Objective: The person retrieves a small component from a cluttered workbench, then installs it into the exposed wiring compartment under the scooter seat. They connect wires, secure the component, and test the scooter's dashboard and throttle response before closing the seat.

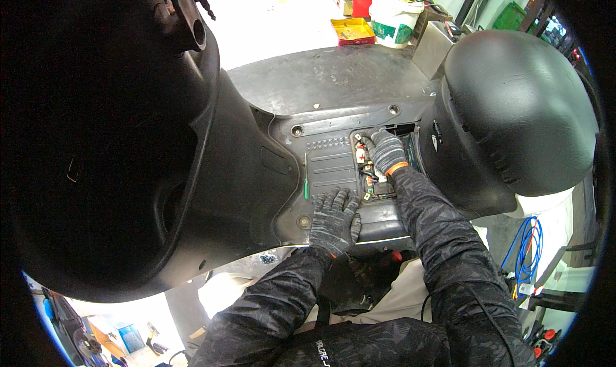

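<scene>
A black scooter's floorboard point(321, 147) lies in front of me, with an open compartment point(383, 190) of wires and connectors point(369, 172) towards its right. My right hand point(387, 150), in a grey striped knit glove, reaches into the far part of this opening. Its fingers are curled down among the parts, and whatever they grip is hidden. My left hand point(334, 222), gloved alike, rests flat on the floorboard's near side with fingers spread, holding nothing. Just beyond its fingertips lies a thin screwdriver point(306, 188) with a green handle.
The scooter's front panel point(256, 155) rises at left; its black seat point(520, 104) bulges at right. Beyond stand a white bucket point(393, 22) of tools, a yellow-and-red tray point(353, 31) and a metal box point(437, 49). A coiled blue cable point(529, 251) hangs at lower right.
</scene>
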{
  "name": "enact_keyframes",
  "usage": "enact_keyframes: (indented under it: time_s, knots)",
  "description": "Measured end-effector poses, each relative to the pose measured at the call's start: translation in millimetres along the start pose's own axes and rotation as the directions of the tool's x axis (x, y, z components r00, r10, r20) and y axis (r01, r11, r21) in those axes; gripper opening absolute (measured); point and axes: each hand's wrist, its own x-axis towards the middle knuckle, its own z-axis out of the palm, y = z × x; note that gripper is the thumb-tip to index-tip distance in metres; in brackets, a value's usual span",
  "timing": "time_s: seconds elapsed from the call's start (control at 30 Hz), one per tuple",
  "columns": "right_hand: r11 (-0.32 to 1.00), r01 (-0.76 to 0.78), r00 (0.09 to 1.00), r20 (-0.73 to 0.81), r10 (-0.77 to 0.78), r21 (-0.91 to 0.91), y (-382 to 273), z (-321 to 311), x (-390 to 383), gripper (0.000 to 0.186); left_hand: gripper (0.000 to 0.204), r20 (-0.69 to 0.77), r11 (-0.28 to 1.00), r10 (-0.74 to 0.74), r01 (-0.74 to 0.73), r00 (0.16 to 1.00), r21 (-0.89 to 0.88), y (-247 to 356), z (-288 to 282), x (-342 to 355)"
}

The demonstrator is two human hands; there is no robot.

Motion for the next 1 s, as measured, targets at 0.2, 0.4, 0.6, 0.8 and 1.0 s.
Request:
enact_keyframes:
  time_s: [0.2,0.4,0.6,0.8,1.0]
  knots:
    - [0.998,-0.059,0.997,0.045,0.059,-0.021,2.9,1.6,0.2,0.029,0.054,-0.005,1.0,-0.008,0.008,1.0,0.009,-0.5,2.5,-1.6]
    - [0.998,-0.067,0.996,0.064,0.067,-0.001,2.9,-0.7,3.3,0.031,0.054,-0.009,1.0,0.002,-0.002,1.0,0.003,0.5,-0.3,-0.1]
    - [0.999,-0.041,0.996,0.082,0.038,0.027,1.1,-5.1,5.9,0.031,0.055,0.022,1.0,0.001,-0.002,1.0,0.018,0.8,-2.0,0.9]
    - [0.999,-0.052,0.995,0.089,0.053,-0.015,-0.5,-5.8,5.7,0.033,0.055,0.015,1.0,-0.01,0.01,1.0,-0.012,0.1,0.3,-0.2]
    - [0.999,-0.024,0.998,0.056,0.026,-0.034,0.6,-3.2,4.9,0.034,0.054,0.015,1.0,-0.001,0.001,1.0,0.017,0.5,-0.4,0.0]
